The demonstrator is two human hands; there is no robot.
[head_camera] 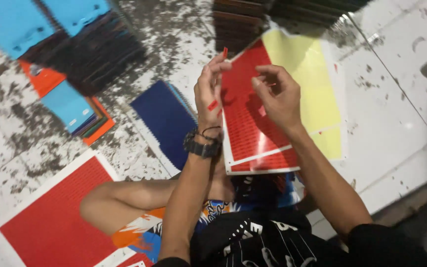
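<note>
My left hand (209, 91) is raised over the floor with a small red sticker (225, 51) standing on a fingertip and another red sticker (213, 105) stuck near the palm's heel. A black watch and a thin band sit on that wrist. My right hand (277, 96) hovers just to the right, fingers curled and pinched together, with nothing clearly between them. Under both hands lies a red sticker sheet (247, 126) with a white border, partly peeled to yellow backing (317, 94) on its right side.
A dark blue stack of booklets (161, 118) lies left of the sheet. Blue, orange and dark stacks (75, 109) sit at upper left. Another red sheet (50, 217) lies at lower left, beside my bent knee. A dark stack (238, 22) stands at top centre on the speckled floor.
</note>
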